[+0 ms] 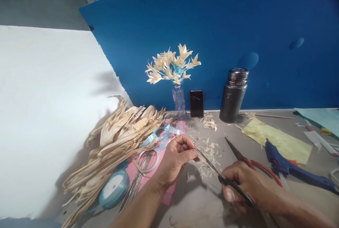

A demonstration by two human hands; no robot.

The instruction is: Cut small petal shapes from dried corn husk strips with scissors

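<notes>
1. While my right hand (pixel 242 182) grips a black-handled tool (pixel 224 180), its thin metal end slants up to my left hand (pixel 176 157); exact tool type unclear.
2. Left hand: thumb and fingers pinched together at the tool's tip; I cannot tell whether a small piece sits between them.
3. Pale scraps (pixel 210 148) lie scattered on the surface (pixel 222 139), just beyond both hands.
4. Left side: heap of dried husks (pixel 127 125), blue ribbon spool (pixel 113 188), thin rods (pixel 138 182) partly over a pink sheet (pixel 167 198).
5. Rear: clear bottle (pixel 179 97) holding pale flowers (pixel 171 62); phone (pixel 196 103) upright beside it; dark flask (pixel 233 99) farther right.
6. Near my right hand: red-handled cutters (pixel 247 162), then blue glue gun (pixel 284 166).
</notes>
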